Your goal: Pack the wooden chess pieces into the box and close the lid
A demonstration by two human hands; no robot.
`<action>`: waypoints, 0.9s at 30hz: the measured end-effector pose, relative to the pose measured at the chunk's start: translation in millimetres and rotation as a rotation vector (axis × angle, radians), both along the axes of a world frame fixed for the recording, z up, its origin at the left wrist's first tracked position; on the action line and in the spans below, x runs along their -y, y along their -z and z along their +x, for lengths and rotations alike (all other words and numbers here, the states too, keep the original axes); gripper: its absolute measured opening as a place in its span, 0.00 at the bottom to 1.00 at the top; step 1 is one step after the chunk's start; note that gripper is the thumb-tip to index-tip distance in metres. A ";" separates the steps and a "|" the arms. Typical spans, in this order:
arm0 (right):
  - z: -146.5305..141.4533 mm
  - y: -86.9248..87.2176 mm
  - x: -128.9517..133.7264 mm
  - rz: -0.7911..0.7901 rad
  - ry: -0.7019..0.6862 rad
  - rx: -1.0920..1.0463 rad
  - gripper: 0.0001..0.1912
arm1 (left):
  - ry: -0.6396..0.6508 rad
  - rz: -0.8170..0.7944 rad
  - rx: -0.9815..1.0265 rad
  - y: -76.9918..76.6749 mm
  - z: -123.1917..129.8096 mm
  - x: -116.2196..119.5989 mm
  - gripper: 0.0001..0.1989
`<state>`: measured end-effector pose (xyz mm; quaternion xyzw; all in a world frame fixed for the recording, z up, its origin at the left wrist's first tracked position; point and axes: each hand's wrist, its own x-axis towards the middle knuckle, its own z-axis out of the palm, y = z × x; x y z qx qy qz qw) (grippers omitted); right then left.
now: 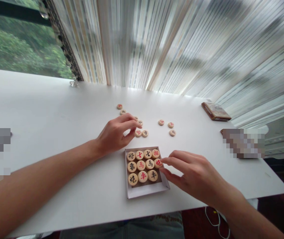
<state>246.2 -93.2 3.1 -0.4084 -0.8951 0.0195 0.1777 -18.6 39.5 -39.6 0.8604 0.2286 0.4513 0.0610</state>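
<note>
Curtain (137, 43) cut off at the top edge, its folds seemingly blurred.

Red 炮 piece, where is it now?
Head view: the red 炮 piece is at the right side of the open box, below the red 相 piece, by the right hand.

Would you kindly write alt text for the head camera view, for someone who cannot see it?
A right hand touches a red-marked disc in a shallow box of Chinese chess pieces on a white table; the left hand is beside loose pieces farther back.
</note>
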 end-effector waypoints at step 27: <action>65.5 25.9 -145.3 0.006 0.464 -0.381 0.15 | -0.241 -0.118 0.054 -4.4 -12.1 -26.0 0.07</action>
